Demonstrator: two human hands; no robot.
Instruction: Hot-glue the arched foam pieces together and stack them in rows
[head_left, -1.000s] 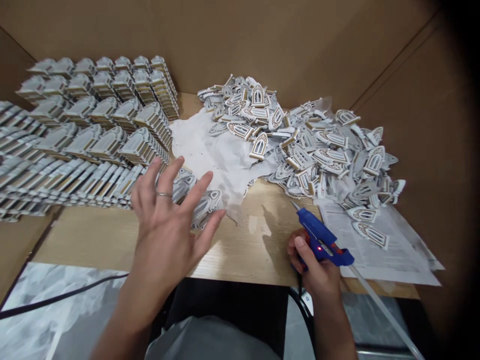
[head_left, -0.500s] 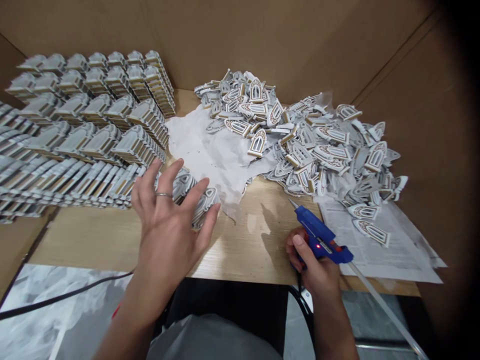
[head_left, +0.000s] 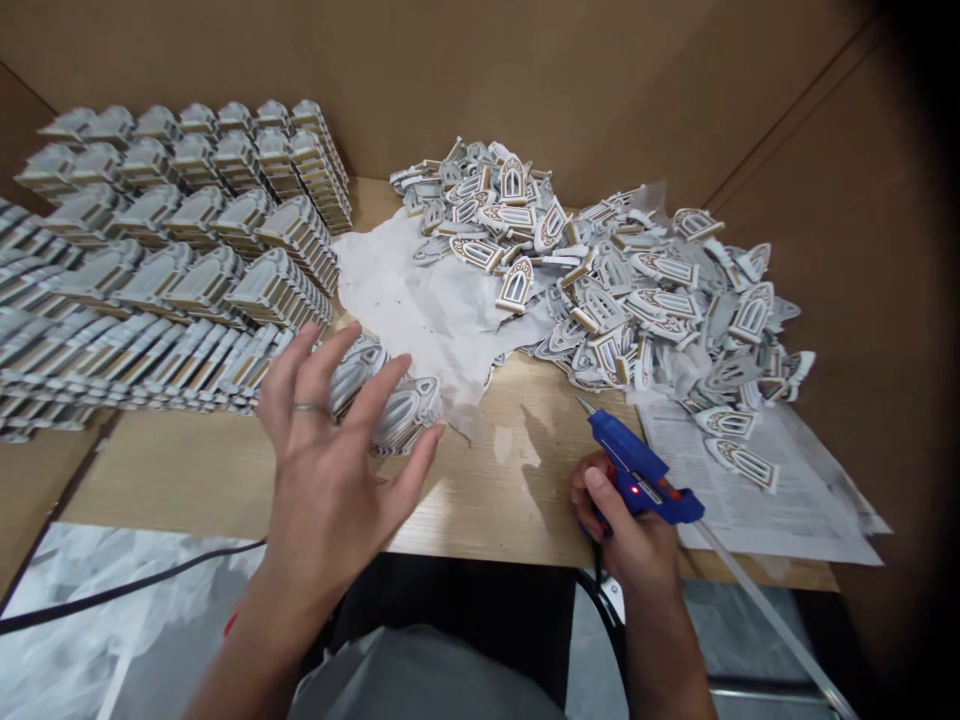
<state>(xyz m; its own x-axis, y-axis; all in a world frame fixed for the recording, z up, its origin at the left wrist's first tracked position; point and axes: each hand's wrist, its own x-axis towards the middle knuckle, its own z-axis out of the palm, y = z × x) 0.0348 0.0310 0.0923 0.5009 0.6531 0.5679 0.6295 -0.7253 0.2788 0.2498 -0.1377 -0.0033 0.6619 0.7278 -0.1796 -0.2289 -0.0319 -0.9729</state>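
Observation:
My left hand (head_left: 337, 450) is spread, with a ring on one finger and nothing in its grasp. Just beyond its thumb and fingers stands a small stack of white arched window-shaped pieces (head_left: 409, 410), partly hidden by the hand; whether they touch, I cannot tell. In my right hand (head_left: 619, 515) is a blue hot glue gun (head_left: 637, 465), its nozzle aimed up and left over the bare tabletop. A red light glows on its side, and a long clear glue stick (head_left: 772, 615) sticks out of its back end.
Neat stacks of the same pieces (head_left: 202, 280) fill the table's left side. A loose heap of them (head_left: 600, 270), white with gold trim, covers the back right, partly on white paper (head_left: 405, 270). Printed sheets (head_left: 750, 520) lie at right. Cardboard walls (head_left: 570, 80) enclose the table.
My left hand has drawn back slightly, down and to the left, and more of the small stack shows. The right hand with the glue gun has hardly moved.

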